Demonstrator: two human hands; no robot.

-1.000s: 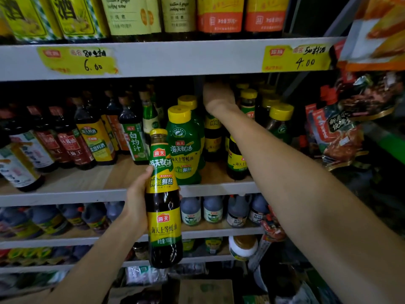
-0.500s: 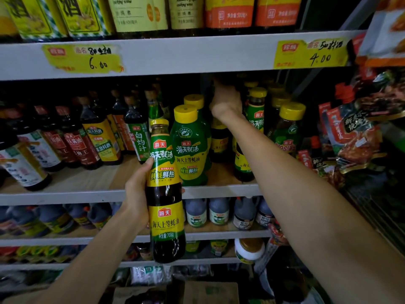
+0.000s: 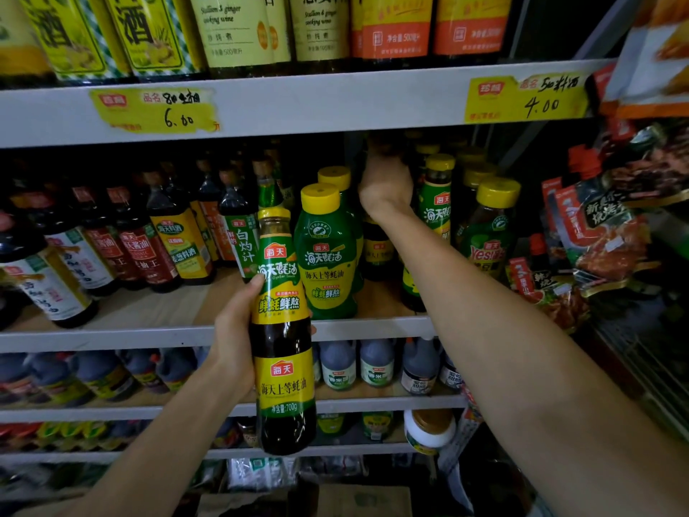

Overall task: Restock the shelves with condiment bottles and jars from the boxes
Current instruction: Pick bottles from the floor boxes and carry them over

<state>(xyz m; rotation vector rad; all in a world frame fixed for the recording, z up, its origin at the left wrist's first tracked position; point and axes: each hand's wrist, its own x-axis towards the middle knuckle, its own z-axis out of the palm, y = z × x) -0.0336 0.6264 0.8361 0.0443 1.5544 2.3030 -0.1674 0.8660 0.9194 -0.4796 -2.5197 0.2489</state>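
left hand [image 3: 233, 348]: fingers and thumb are curled round the middle of the oyster sauce bottle [image 3: 284, 330]; the thumb tip lies on the upper label, the other fingers are hidden behind the glass.
oyster sauce bottle: upright, held in the air in front of the edge of the middle shelf [image 3: 112, 339], not standing on it; it covers one side of the green squeeze bottle [image 3: 330, 255] behind it.
right hand [image 3: 386, 184]: deep inside the middle shelf, between the green squeeze bottle and the yellow-capped bottles [image 3: 440, 203] at the right; only its back and wrist show, and the fingers go into the dark under the upper shelf [image 3: 335, 102], so i cannot tell if they hold something or are spread.
back row: too dark to make out.
dark sauce bottles [image 3: 167, 251]: stand at the left of the middle shelf, the outer ones blurred and cut by the frame.
cardboard box [image 3: 365, 501]: at the bottom edge, cut off, its content not visible.
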